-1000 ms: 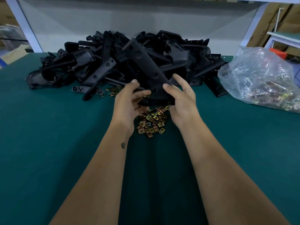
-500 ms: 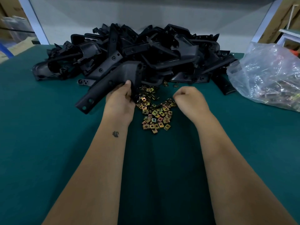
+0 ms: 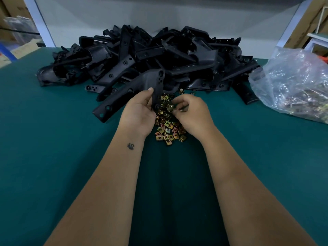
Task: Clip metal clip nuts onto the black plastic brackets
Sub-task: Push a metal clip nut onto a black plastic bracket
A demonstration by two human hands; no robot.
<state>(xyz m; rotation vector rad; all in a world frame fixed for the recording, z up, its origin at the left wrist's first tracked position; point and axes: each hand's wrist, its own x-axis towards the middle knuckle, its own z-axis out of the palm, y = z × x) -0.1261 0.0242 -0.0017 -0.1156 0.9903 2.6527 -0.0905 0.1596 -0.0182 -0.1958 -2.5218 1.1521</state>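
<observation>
Left hand (image 3: pixel 140 110) is gripping one black bracket (image 3: pixel 131 93) by its bent near end, thumb lying on the upper face, fingers curling underneath. The bracket's long arm is slanting down and left, its far tip resting on or just above the green table (image 3: pixel 53 157) (contact cannot be told). Right hand (image 3: pixel 192 112) is pinching a single clip nut (image 3: pixel 170 107) between thumb and curled fingers, holding it just beside the gripped end of the bracket; whether nut and bracket are touching cannot be told. Both hands are hovering over the loose heap of clip nuts (image 3: pixel 168 130), brass-coloured, lying on the table between the wrists. Behind it, the pile of black brackets (image 3: pixel 159 55) is sitting along the table's far edge. At the right, a clear plastic bag (image 3: pixel 292 82) is lying with more metal parts inside.
</observation>
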